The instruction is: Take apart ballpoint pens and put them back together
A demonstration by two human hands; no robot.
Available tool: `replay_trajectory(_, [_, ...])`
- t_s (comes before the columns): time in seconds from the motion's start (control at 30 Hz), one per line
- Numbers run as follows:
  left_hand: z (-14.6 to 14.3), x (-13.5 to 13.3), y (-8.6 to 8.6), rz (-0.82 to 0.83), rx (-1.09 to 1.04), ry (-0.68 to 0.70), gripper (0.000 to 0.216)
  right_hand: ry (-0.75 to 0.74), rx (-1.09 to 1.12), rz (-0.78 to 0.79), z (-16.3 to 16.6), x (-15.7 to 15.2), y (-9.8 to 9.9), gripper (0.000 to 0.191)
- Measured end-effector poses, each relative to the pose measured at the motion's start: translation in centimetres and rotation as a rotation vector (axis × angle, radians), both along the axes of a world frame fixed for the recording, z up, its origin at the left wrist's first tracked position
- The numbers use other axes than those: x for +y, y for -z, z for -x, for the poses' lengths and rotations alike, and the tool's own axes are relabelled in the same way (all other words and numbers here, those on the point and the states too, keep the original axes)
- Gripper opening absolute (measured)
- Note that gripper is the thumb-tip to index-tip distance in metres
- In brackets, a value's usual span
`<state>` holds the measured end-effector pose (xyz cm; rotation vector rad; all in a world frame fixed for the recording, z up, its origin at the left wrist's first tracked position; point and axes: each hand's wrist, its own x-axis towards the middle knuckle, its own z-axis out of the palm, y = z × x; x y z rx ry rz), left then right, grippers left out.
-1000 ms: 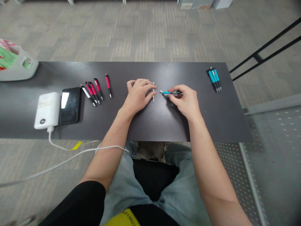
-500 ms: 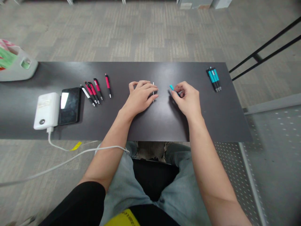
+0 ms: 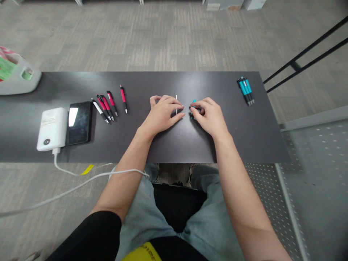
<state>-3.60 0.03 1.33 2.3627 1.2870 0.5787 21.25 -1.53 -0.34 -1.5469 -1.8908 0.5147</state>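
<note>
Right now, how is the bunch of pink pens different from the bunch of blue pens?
The pink pens lie on the left part of the table, beside the phone; the blue pens lie near its far right corner. The pink pens are spread out, with one lying apart; the blue pens are packed tightly side by side. The pink bunch looks bigger. Both bunches lie flat, untouched by either hand.

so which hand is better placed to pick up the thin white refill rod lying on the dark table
Probably the left hand: its fingertips already rest at the thin white refill rod on the dark table, while the right hand is busy gripping the teal pen barrel.
</note>
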Motion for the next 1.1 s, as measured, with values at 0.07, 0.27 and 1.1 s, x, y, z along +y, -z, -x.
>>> replay_trajectory(0.07, [-0.1, -0.1, 0.1, -0.002, 0.007, -0.007, 0.02, -0.008, -0.003, 0.001, 0.1, -0.1, -0.1, 0.02])
replay_trajectory(0.27, [-0.3, -0.1, -0.5, -0.001, 0.001, -0.064, 0.026, 0.011, 0.056, -0.039, -0.3, -0.1, -0.3, 0.02])
replay_trajectory(1.1, [8.9, 3.1, 0.8, 0.0, -0.358, -0.574, 0.022, 0.089, 0.142, -0.082, -1.7, 0.6, 0.8, 0.029])
